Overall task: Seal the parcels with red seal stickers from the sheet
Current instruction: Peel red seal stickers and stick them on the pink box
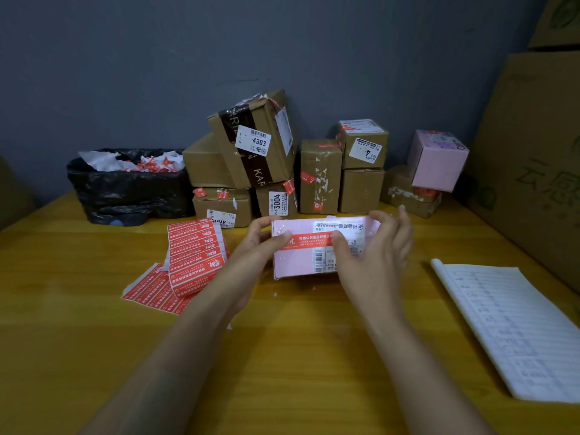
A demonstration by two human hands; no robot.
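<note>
While left hand [251,248] holds pink parcel [292,262], right hand [373,246] presses red sticker [309,240]

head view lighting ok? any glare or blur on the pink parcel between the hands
Head view: dim, warm light; glare washes out the top of the white label on the pink parcel; left hand and right hand slightly soft; wide-angle distortion bows the table at the edges.

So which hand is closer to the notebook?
The right hand. It holds the right end of the pink box, the side toward the notebook. The left hand holds the left end, farther away, beside the sticker sheets.
</note>
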